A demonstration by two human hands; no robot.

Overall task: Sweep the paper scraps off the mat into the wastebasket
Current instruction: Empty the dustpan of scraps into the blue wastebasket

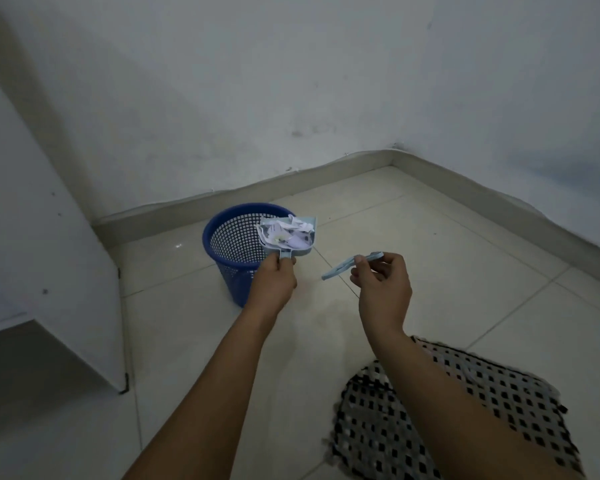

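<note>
fingers of left hand [274, 278] pinch the short handle of a pale dustpan [290, 237], centre frame; paper scraps [284, 233] heaped in its tray, just beyond the grip, held over the right rim of the blue wastebasket [236, 244]. right hand [381, 282] grips a small brush [347, 265], idle. sweeping looks done; tipping remains. checked mat [465, 410], lower right, shows no scraps.

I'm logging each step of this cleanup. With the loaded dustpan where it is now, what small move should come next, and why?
Probably tip the dustpan forward over the wastebasket. The left hand holds it by the handle at the basket's rim, the paper scraps are piled in it and the basket looks empty. The right hand holds the small brush apart, ready to push out any that stick.
</note>
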